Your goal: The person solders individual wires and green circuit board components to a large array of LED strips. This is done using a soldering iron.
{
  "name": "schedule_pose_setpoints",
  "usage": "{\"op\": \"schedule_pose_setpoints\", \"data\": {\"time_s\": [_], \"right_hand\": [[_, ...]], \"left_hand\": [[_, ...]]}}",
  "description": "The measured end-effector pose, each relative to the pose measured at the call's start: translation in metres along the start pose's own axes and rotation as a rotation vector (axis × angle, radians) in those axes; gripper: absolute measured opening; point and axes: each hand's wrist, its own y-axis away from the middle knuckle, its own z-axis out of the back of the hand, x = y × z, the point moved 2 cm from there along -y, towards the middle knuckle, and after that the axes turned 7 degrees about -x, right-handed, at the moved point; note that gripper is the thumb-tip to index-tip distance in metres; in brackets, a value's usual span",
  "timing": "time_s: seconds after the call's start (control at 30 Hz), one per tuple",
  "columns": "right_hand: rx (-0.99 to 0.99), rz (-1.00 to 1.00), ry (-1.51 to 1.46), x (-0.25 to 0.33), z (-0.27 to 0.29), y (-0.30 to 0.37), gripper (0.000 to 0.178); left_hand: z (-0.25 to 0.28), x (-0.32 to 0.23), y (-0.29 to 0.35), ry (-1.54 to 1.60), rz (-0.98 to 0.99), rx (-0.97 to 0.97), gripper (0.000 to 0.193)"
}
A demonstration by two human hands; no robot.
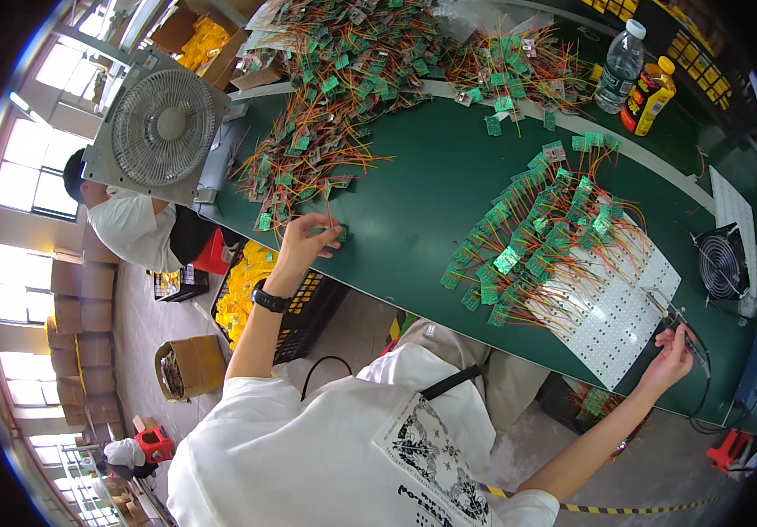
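My left hand (301, 248), with a black watch on the wrist, pinches a small green circuit board (341, 234) at the table's near edge. Just beyond it spreads a tangled heap of wired circuit boards (295, 149) with red and yellow leads. My right hand (670, 358) is closed around a soldering iron (675, 320) with a dark handle and a black cable. Its front end lies over the right side of a white perforated plate (616, 307). Rows of wired circuit boards (528, 224) fan out from that plate's left side and far edge.
A fan (163, 127) stands at the far left, and a small black fan (719, 262) at the right. A water bottle (620, 68) and a yellow-labelled bottle (649, 97) stand at the back. Beside the table is a black crate of yellow parts (251, 285). A person (133, 224) sits beyond.
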Motion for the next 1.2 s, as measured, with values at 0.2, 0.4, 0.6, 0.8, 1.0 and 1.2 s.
{"op": "schedule_pose_setpoints", "data": {"time_s": [0.2, 0.4, 0.6, 0.8, 1.0, 1.2], "right_hand": [[-0.005, -0.006, 0.005, 0.003, -0.001, -0.002, 0.021], [-0.031, -0.014, 0.013, 0.006, 0.008, -0.004, 0.022], [-0.088, -0.036, -0.008, 0.013, -0.015, 0.007, 0.018], [-0.103, -0.052, -0.054, 0.012, -0.011, 0.006, 0.015], [-0.095, -0.039, -0.022, 0.015, -0.008, 0.004, 0.018], [-0.074, -0.036, 0.026, 0.015, -0.014, 0.003, 0.019]], "left_hand": [[0.003, 0.009, 0.008, 0.0, -0.045, 0.052, 0.022], [-0.028, -0.016, 0.013, 0.061, -0.303, 0.078, 0.022], [-0.106, -0.102, 0.024, -0.031, -0.543, 0.301, 0.022], [-0.222, -0.178, 0.045, 0.198, -0.721, 0.7, 0.017], [-0.322, -0.197, 0.056, -0.032, -1.396, 0.719, 0.016], [-0.361, -0.181, 0.063, -0.328, -1.592, 0.567, 0.006]]}}
